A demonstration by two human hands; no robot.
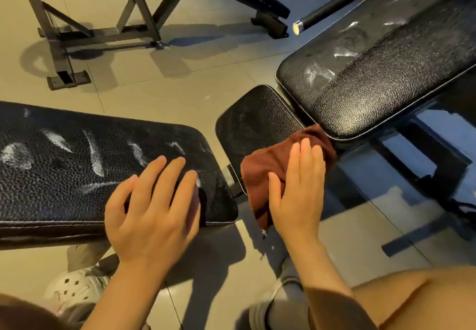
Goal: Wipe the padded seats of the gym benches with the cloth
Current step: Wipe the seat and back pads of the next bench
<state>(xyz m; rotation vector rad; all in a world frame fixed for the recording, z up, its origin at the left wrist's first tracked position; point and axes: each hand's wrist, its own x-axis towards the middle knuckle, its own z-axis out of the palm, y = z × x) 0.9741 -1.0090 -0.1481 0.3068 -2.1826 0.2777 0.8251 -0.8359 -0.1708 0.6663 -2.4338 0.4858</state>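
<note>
The right hand (pixel 298 188), fingers straight, presses the brown cloth (pixel 265 172) flat on the small seat pad (pixel 252 123). The left hand (pixel 152 201) rests spread on the streaked bench pad (pixel 64 162). The cloth appears light and limp; bunch it under the palm

Bare forearms, grey trousers (pixel 288 301), white perforated clog (pixel 74 288) (left foot).
</note>
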